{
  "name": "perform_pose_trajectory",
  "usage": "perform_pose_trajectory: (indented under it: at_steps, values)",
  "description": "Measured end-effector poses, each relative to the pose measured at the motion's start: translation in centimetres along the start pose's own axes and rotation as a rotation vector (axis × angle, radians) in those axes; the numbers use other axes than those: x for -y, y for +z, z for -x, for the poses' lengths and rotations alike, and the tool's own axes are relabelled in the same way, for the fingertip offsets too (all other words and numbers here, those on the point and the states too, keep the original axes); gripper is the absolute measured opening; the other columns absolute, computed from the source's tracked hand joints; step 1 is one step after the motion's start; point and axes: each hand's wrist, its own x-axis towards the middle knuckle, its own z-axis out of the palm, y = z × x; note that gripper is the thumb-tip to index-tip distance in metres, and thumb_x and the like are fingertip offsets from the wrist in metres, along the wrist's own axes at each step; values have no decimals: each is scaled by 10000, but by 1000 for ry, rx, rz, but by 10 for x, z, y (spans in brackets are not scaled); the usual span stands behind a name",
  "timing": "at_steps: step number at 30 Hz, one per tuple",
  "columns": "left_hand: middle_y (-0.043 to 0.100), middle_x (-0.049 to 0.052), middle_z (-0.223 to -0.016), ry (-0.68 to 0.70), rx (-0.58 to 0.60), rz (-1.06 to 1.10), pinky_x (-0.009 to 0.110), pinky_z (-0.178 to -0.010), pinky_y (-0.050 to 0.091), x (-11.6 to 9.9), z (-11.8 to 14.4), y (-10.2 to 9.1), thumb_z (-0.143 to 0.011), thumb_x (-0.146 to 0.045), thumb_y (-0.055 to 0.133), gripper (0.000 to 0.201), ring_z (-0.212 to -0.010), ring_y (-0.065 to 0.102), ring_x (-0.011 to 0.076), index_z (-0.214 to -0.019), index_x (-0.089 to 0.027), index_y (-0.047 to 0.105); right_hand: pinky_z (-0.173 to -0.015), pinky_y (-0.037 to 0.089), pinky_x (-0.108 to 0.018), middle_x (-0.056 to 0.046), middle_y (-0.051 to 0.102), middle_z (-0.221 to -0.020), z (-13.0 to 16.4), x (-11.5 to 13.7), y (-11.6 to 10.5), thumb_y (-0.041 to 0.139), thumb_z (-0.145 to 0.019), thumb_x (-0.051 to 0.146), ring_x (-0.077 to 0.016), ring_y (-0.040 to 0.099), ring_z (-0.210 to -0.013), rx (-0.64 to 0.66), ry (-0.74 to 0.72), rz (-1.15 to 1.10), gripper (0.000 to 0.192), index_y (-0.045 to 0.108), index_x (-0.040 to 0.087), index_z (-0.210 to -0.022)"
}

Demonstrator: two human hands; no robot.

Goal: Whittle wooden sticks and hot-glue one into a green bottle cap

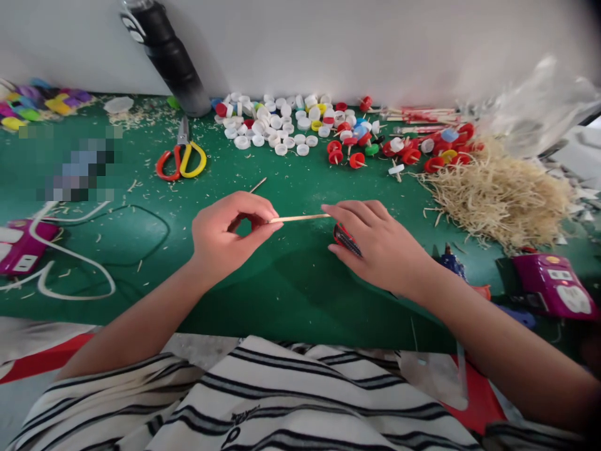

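My left hand (225,233) pinches one end of a thin wooden stick (300,218) that lies level above the green mat (291,282). My right hand (375,241) touches the stick's other end with its fingertips and holds a red and black tool (346,238) in its palm; most of the tool is hidden. Something red shows inside my left fingers, too hidden to name.
White bottle caps (270,122) lie heaped at the back, with red caps on sticks (350,150) to their right. Wood shavings (498,191) pile at the right. Red-and-yellow scissors (182,158), a black bottle (171,56), purple power strips (556,289) and a white cable (70,275) are around.
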Motion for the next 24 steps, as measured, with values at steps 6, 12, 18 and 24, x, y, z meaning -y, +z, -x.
perform_pose_trajectory:
  at_steps: [6,12,18,24]
  values:
    - [830,-28,-922,-51,-77,106,316,-604,607,-13,-10,6,-882,-274,839,89,-750,752,138,-908,-322,768,-945,546,-461,-129,788,-1249,-12,7,5,503,-1093,246,-279,705,-1061,-31,-33,-222,410,568,167,-1490]
    - [831,18,-970,-207,-83,126,329,-577,629,-2,-12,18,-909,-311,784,43,-681,731,138,-944,-286,789,-759,513,-327,-79,788,-1064,11,15,-1,499,-1093,236,-194,684,-874,-128,-12,-372,225,668,204,-1240]
    - [849,8,-893,-185,9,-13,274,-662,656,4,-15,18,-907,-279,782,103,-680,749,124,-975,-252,853,-654,474,-274,-20,746,-850,20,25,9,526,-1069,264,-138,638,-679,-45,91,-514,304,660,150,-1316]
    - [866,14,-926,-79,59,-194,267,-673,610,17,-18,19,-927,-253,773,114,-731,767,137,-969,-268,877,-715,469,-314,-67,761,-900,15,22,26,447,-1089,286,-181,672,-764,14,97,-472,392,665,120,-1370]
